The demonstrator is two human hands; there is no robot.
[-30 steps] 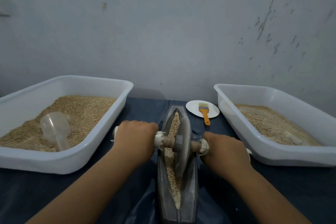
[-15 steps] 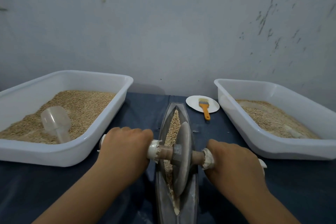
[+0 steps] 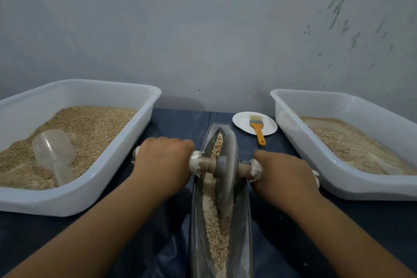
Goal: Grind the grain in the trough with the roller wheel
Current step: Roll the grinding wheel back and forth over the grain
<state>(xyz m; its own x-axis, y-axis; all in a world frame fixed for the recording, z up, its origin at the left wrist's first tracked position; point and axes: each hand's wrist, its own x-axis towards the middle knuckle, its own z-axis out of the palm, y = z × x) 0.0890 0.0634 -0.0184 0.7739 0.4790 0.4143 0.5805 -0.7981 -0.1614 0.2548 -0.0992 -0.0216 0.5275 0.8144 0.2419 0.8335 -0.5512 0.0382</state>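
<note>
Trough: the long narrow metal trough [image 3: 244, 221] lies on the dark cloth [image 3: 293, 244], running straight away from the person, between two white tubs.
Roller wheel: the roller wheel [image 3: 228, 162] stands on edge in the trough's far half, its axle crossing the trough.
Left hand: the left hand [image 3: 163, 166] is wrapped tight around the left axle handle, fingers closed over it.
Right hand: the right hand [image 3: 285, 175] is clenched likewise on the right handle — both fists bear on the axle.
Grain: the grain [image 3: 214, 216] fills the groove in a ridge from the near end up past the wheel; it looks coarse and broken, not yet powder.
Progress: judged partly done — crushing is under way, but many passes seem left before the meal is fine.
Left tub: the left tub [image 3: 74, 196] holds whole grain and a clear scoop [image 3: 54, 156].
Right tub: the right tub [image 3: 338, 184] holds paler, finer-looking material.
Brush: an orange-handled brush [image 3: 257, 127] rests on a white plate [image 3: 242, 121] beyond the trough, untouched.
</note>
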